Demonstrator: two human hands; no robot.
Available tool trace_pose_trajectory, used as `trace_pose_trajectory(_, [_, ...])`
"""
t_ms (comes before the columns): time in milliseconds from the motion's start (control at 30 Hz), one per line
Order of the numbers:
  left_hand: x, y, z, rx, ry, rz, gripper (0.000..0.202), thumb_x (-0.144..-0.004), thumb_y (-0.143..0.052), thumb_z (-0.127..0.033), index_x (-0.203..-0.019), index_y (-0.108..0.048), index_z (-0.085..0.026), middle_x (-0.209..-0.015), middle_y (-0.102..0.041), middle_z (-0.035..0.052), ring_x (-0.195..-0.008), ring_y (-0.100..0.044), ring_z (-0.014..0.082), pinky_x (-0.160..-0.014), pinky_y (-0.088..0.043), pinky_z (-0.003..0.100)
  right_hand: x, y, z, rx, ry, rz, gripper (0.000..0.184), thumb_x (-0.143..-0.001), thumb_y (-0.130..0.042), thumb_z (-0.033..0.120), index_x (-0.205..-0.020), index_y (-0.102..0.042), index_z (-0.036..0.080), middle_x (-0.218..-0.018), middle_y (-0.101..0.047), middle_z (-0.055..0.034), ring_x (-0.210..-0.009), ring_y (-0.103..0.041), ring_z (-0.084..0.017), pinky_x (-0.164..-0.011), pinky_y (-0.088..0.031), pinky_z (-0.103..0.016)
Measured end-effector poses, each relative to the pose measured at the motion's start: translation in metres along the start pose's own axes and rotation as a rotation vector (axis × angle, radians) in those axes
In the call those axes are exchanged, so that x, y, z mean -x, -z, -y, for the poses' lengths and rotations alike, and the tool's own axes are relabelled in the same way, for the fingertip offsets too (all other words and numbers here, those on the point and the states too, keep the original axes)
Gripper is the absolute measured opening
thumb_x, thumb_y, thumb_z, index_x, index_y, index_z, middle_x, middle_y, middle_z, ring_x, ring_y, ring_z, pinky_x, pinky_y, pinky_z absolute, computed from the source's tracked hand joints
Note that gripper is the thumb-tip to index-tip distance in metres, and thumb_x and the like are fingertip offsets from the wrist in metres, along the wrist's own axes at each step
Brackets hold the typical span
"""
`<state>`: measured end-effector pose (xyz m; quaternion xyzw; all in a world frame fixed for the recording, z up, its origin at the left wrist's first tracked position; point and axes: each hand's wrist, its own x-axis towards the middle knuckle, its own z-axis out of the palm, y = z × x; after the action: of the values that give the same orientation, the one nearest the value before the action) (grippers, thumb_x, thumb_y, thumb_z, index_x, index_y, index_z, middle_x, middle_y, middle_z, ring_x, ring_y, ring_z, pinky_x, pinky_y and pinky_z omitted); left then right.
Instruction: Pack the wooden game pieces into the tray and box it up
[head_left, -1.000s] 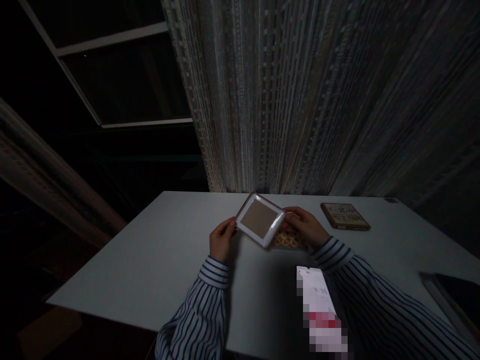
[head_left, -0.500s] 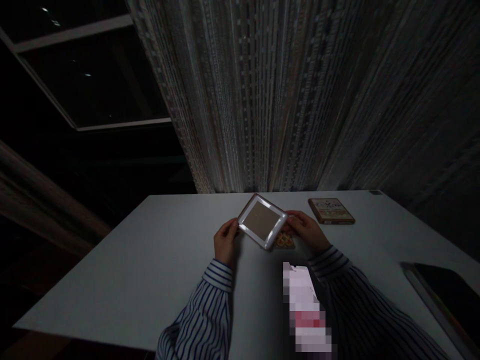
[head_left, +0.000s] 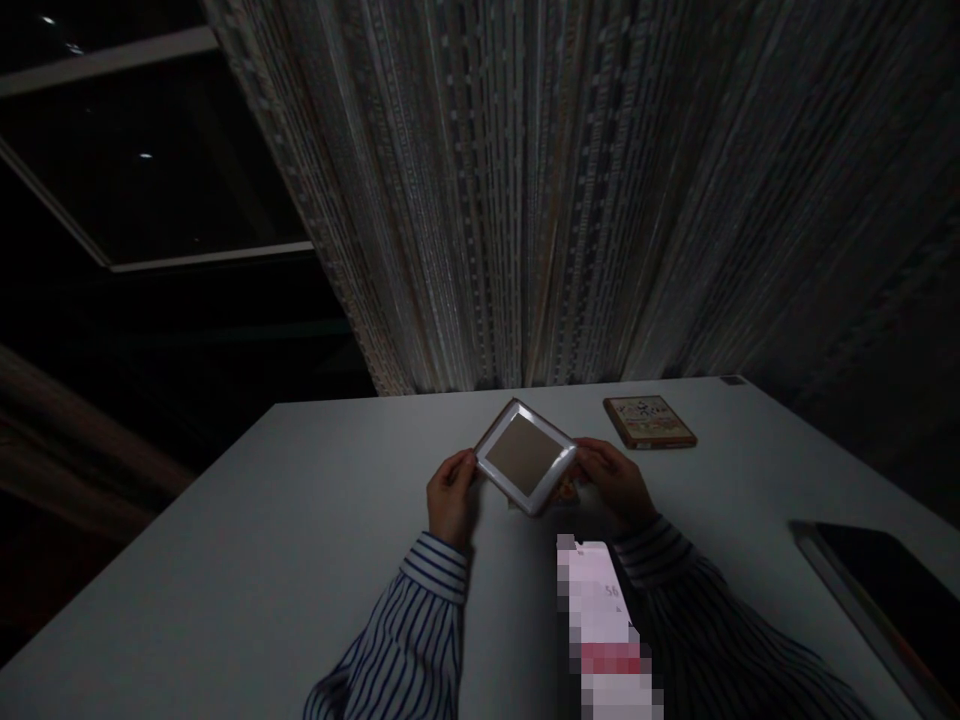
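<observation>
Between both hands, tilted cornerwise above the table, is a square frame (head_left: 526, 455) with a shiny pale border and a plain grey-brown middle. My left hand (head_left: 451, 494) pinches its left corner between thumb and fingers. At the opposite corner, the fingers of my right hand (head_left: 613, 482) are closed on it too. Partly covered by the frame, a colourful patterned flat piece (head_left: 567, 492) lies on the table; most of it is hidden.
A flat square box (head_left: 651, 422) with a printed cover lies at the back right of the white table (head_left: 322, 540). A lit, partly blurred phone (head_left: 596, 580) lies near my right forearm. Further right is a dark-topped flat object (head_left: 885, 590). A patterned curtain (head_left: 510, 200) hangs behind the table.
The frame has turned slightly and dropped a little in view, covering more of the patterned piece. Both hands keep their hold. The whole view has shifted slightly.
</observation>
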<state>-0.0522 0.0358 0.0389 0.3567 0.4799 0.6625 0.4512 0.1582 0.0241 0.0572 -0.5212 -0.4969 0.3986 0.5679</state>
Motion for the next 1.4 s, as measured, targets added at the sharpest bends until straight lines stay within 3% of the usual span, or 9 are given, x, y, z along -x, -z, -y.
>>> trace_pose_trajectory(167, [-0.002, 0.003, 0.009, 0.031, -0.004, 0.022, 0.036, -0.057, -0.071, -0.038, -0.082, -0.067, -0.013, -0.081, -0.067, 0.0051, -0.075, -0.059, 0.0144, -0.072, -0.047, 0.028, 0.001, 0.0, -0.002, -0.006, 0.023, -0.021, 0.028, -0.066, -0.057, 0.039, -0.085, -0.057, 0.019, -0.059, -0.062, 0.0002, -0.056, -0.059, -0.015, -0.054, -0.049, -0.028])
trace_pose_trajectory(433, [0.0, 0.004, 0.008, 0.121, 0.03, 0.013, 0.038, -0.051, -0.076, -0.036, -0.081, -0.067, -0.015, -0.07, -0.065, 0.0001, -0.064, -0.056, 0.0089, -0.066, -0.045, 0.023, 0.0, -0.002, -0.01, -0.098, 0.063, -0.028, 0.033, -0.065, -0.059, 0.039, -0.089, -0.058, 0.016, -0.067, -0.066, -0.0021, -0.054, -0.059, -0.013, -0.053, -0.049, -0.028])
trace_pose_trajectory(600, [0.004, 0.002, 0.005, 0.195, 0.056, -0.002, 0.036, -0.047, -0.079, -0.031, -0.077, -0.067, -0.015, -0.071, -0.066, -0.0009, -0.066, -0.059, 0.009, -0.069, -0.046, 0.023, -0.001, -0.001, -0.013, -0.128, 0.07, -0.023, 0.033, -0.067, -0.058, 0.037, -0.091, -0.058, 0.015, -0.072, -0.068, -0.0044, -0.055, -0.06, -0.013, -0.052, -0.049, -0.027])
trace_pose_trajectory(867, [0.006, -0.002, 0.004, 0.221, 0.045, 0.006, 0.033, -0.047, -0.079, -0.029, -0.075, -0.067, -0.016, -0.07, -0.067, -0.0012, -0.064, -0.059, 0.0083, -0.066, -0.046, 0.021, 0.002, 0.002, -0.007, -0.12, 0.07, -0.015, 0.032, -0.067, -0.059, 0.034, -0.092, -0.061, 0.014, -0.069, -0.068, -0.0037, -0.053, -0.059, -0.013, -0.052, -0.05, -0.027])
trace_pose_trajectory(1033, [0.007, 0.0, 0.004, 0.239, 0.025, 0.028, 0.033, -0.048, -0.078, -0.029, -0.076, -0.067, -0.016, -0.069, -0.067, -0.0009, -0.064, -0.058, 0.0083, -0.066, -0.046, 0.021, 0.004, 0.0, -0.001, -0.12, 0.09, -0.027, 0.037, -0.065, -0.061, 0.037, -0.092, -0.063, 0.012, -0.056, -0.063, -0.0012, -0.051, -0.057, -0.013, -0.05, -0.049, -0.028])
trace_pose_trajectory(1400, [0.002, 0.007, 0.005, 0.168, 0.014, 0.049, 0.035, -0.052, -0.077, -0.034, -0.08, -0.068, -0.015, -0.077, -0.067, 0.0023, -0.071, -0.059, 0.0109, -0.07, -0.047, 0.024, -0.001, 0.004, -0.013, -0.028, 0.139, 0.01, 0.042, -0.067, -0.059, 0.044, -0.095, -0.065, 0.013, -0.058, -0.062, -0.0017, -0.052, -0.056, -0.013, -0.05, -0.048, -0.026])
